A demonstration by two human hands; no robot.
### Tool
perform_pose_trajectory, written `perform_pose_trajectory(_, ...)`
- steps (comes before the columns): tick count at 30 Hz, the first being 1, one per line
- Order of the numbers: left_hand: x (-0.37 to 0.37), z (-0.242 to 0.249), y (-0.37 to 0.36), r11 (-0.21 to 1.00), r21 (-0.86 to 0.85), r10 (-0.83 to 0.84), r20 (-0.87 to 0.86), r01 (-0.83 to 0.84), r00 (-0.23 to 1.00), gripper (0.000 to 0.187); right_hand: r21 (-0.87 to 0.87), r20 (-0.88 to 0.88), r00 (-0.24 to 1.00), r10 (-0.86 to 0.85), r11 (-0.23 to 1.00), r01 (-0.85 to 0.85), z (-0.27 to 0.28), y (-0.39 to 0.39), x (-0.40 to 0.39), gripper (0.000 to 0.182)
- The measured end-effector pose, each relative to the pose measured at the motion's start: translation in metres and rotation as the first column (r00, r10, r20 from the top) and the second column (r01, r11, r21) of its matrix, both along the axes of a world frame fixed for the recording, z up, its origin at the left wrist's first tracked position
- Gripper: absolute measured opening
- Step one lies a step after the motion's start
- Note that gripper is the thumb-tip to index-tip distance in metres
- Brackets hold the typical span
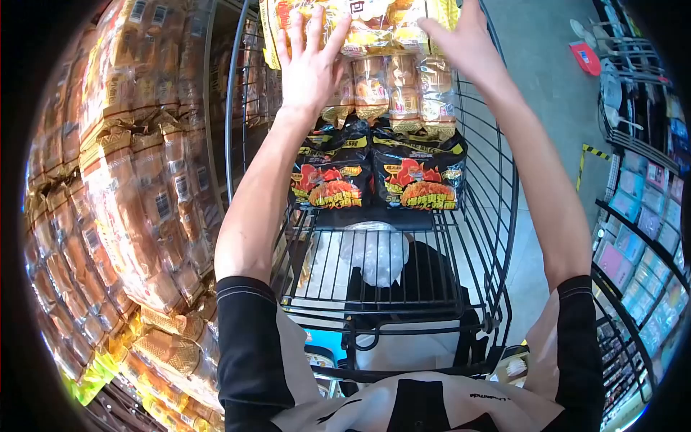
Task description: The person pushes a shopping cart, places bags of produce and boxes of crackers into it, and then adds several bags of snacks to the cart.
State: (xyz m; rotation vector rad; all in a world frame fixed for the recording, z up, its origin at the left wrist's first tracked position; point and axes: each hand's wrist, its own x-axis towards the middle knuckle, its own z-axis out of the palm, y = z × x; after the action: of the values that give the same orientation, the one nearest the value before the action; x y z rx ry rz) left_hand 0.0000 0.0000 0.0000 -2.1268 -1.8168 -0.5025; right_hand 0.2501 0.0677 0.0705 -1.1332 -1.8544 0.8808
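Across the top of the head view lies a yellow-trimmed, clear-wrapped pack of bread (374, 36) in the shopping cart. My left hand (313, 61) rests on its left part with the fingers spread. At its right end is my right hand (468, 43), thumb stretched over the wrapper and apart from the fingers, which are partly cut off by the frame's top edge. Just below the pack, clear columns of small round breads (403, 90) show. Nearer to me stand two black instant noodle packs (331, 176) with red flame prints, side by side.
The black wire cart (504, 216) surrounds the goods; a clear plastic bag (374, 252) shows through its near grid. Stacked bread packs (137, 194) rise close on the left. Along the right, past a strip of grey floor (533, 86), runs a shelf rack (633, 237) with small packaged goods.
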Motion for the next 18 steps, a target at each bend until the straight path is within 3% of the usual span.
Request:
perform_pose_trajectory(2, -0.005, -0.014, 0.004, 0.999, 0.044, 0.022, -0.126, -0.017, 0.992, 0.101, 0.342, 0.282, 0.930, -0.235, 0.930, 0.131, 0.011, -0.024, -0.009, 0.090)
perform_pose_trajectory(6, -0.021, -0.004, -0.030, 0.999, -0.001, 0.048, -0.114, -0.048, 0.992, 0.102, 0.640, 0.498, 0.809, -0.311, 0.762, -0.101, -0.007, -0.039, -0.016, 0.064)
perform_pose_trajectory(9, -0.045, -0.010, -0.049, 0.996, -0.076, 0.035, -0.109, -0.043, 0.993, 0.103, 0.498, 0.529, 0.823, -0.206, 0.861, -0.104, -0.034, -0.031, -0.010, 0.062)
perform_pose_trajectory(10, -0.055, -0.011, -0.051, 0.996, -0.092, -0.024, -0.084, 0.016, 0.996, 0.100, 0.568, 0.612, 0.736, -0.288, 0.808, -0.156, -0.067, -0.011, -0.002, 0.071)
perform_pose_trajectory(13, -0.068, -0.001, -0.048, 0.988, -0.139, -0.073, -0.084, 0.061, 0.994, 0.091, 0.501, 0.690, 0.670, -0.274, 0.849, -0.169, -0.055, -0.013, -0.001, 0.064)
perform_pose_trajectory(15, -0.061, 0.012, -0.053, 0.988, -0.157, -0.020, -0.127, 0.000, 0.992, 0.089, 0.451, 0.728, 0.635, -0.259, 0.879, -0.157, -0.042, -0.013, 0.004, 0.071)
perform_pose_trajectory(16, -0.054, 0.018, -0.057, 0.989, -0.144, 0.028, -0.039, -0.034, 0.999, 0.086, 0.424, 0.747, 0.613, -0.258, 0.895, -0.141, -0.036, -0.016, 0.007, 0.075)
perform_pose_trajectory(17, -0.048, 0.023, -0.062, 0.983, -0.164, 0.079, -0.055, -0.087, 0.995, 0.082, 0.408, 0.698, 0.680, -0.224, 0.905, -0.122, -0.033, -0.025, 0.012, 0.073)
perform_pose_trajectory(18, -0.045, 0.028, -0.074, 0.987, -0.156, 0.030, -0.026, -0.034, 0.999, 0.081, 0.393, 0.642, 0.743, -0.191, 0.914, -0.104, -0.028, -0.041, 0.018, 0.071)
